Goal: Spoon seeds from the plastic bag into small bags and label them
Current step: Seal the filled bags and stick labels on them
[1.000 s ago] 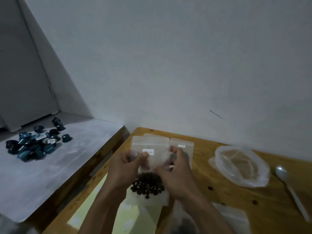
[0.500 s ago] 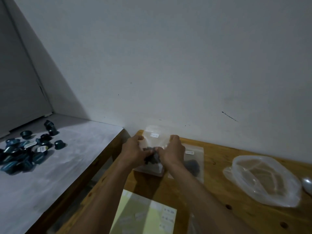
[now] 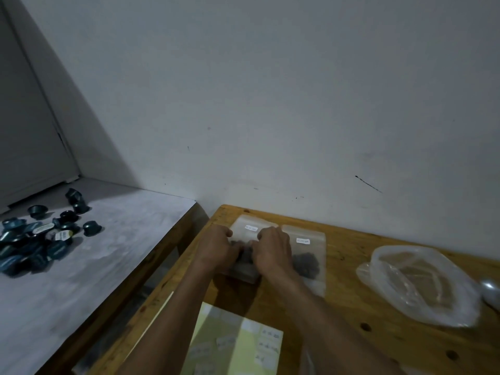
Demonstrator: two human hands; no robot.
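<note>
A small clear bag [image 3: 247, 230] with a white label and dark seeds lies at the far left corner of the wooden table [image 3: 349, 301]. My left hand [image 3: 217, 249] and my right hand [image 3: 272, 251] both rest on it with curled fingers, pinching it over the seeds. A second labelled small bag [image 3: 307, 257] with dark seeds lies flat just right of my right hand. The large clear plastic bag [image 3: 416, 285] sits open at the right. The bowl of a spoon [image 3: 491, 289] shows at the right edge. A yellow label sheet [image 3: 240, 342] lies in front.
A grey wall runs right behind the table. To the left, across a gap, a grey surface [image 3: 81, 280] carries a pile of several dark blue caps [image 3: 40, 239].
Both hands have carried the small seed bag from in front of me to the table's far left corner and lowered it flat beside the other small bag.
</note>
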